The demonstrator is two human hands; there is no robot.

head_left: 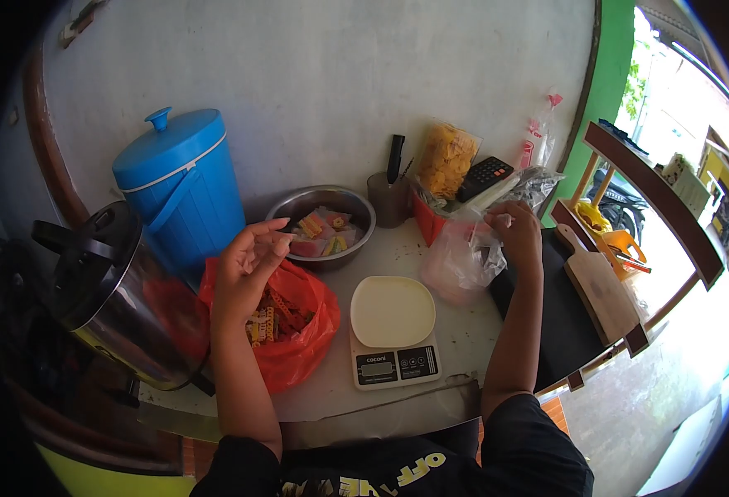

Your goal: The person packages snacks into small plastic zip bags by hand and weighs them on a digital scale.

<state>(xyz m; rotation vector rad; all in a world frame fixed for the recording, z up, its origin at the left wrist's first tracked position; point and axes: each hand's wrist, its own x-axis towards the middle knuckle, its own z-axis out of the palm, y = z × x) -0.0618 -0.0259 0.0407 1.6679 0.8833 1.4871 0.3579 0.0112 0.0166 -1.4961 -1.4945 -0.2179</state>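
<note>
Over the table, right fingers gripping clear bag, long axis slanting down-left, left fingers loosely parted.

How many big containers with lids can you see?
2. A blue cooler jug stands near the wall, and a black-lidded steel container stands in front of it, left of the red plastic bag. The dark edges could hide more.

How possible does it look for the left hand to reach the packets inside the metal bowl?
Probably yes: the left hand appears raised near the metal bowl, whose open top leaves the packets uncovered.
</note>
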